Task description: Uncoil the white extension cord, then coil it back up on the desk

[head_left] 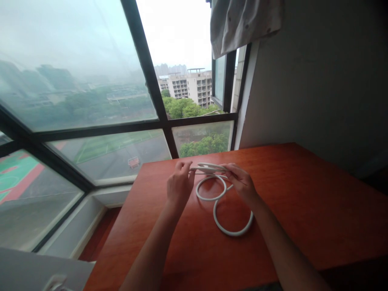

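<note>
A white cable (233,233) lies in loose loops on a reddish-brown wooden table (287,186), with part of it lifted in coils between my two hands. My left hand (181,182) pinches the left side of the raised coils between thumb and fingers. On the other side, my right hand (241,182) grips the same coils with its fingertips. Below them, one smaller loop and one larger loop droop toward the tabletop, the larger one nearer to me. The cable's ends cannot be made out.
Beyond the table's far edge stands a dark-framed window (163,121), its right pane swung outward. A grey cloth (242,24) hangs at the upper right. The wall (303,89) borders the table's right side. At the lower left is a low white ledge (60,230).
</note>
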`<state>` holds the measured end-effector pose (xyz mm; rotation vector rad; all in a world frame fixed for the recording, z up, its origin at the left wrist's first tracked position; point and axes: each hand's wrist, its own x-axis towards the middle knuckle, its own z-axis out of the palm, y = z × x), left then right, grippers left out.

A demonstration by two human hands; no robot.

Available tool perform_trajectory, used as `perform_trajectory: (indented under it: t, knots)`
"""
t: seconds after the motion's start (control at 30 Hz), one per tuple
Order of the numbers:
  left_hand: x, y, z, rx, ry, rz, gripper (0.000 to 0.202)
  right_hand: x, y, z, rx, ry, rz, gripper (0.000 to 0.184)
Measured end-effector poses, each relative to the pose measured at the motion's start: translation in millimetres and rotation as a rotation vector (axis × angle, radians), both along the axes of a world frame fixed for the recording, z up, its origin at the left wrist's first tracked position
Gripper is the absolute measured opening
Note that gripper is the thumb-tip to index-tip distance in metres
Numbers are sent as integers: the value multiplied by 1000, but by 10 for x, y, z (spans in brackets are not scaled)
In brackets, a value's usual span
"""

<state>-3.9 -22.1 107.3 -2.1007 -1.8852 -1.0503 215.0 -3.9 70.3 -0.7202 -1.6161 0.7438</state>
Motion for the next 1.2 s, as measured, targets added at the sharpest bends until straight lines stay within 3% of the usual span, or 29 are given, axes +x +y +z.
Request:
perform_trajectory:
  t: [0.07,0.17,0.23,0.33,0.4,0.47,0.53,0.63,0.7,0.93,1.03,1.13,1.2]
  knots:
    - [-57,52,-37,-63,-93,70,28,-9,-6,-1,0,31,6,23]
    - [-90,162,-124,-74,-373,29,24,-26,-21,-4,-21,59,46,23]
    - [-74,222,-185,-36,-541,-72,20,-29,-29,-13,-61,73,70,23]
    - [-12,253,-256,-18,-740,-326,22,-16,-30,-31,-142,124,104,25]
    - [32,246,-281,-66,-806,-491,35,-5,-25,-42,-198,163,119,27]
    - [62,239,-282,-115,-789,-561,47,-2,-20,-52,-234,198,102,29]
    - [71,246,-253,-128,-725,-569,46,-11,-14,-64,-248,220,86,32]
    - [54,272,-159,-138,-635,-613,25,-28,-6,-75,-252,201,71,35]
    - [39,284,-85,-172,-631,-664,28,-22,-7,-60,-221,153,37,33]
    - [65,278,28,-332,-960,-674,34,91,-35,76,-65,-59,90,40]
    - [62,254,55,-507,-1081,-673,40,141,1,60,15,-162,49,42]
    - [-1,209,127,-704,-1086,-654,45,185,65,15,100,-281,-24,43]
    - [-75,172,193,-726,-989,-609,46,203,101,-6,139,-348,-52,45]
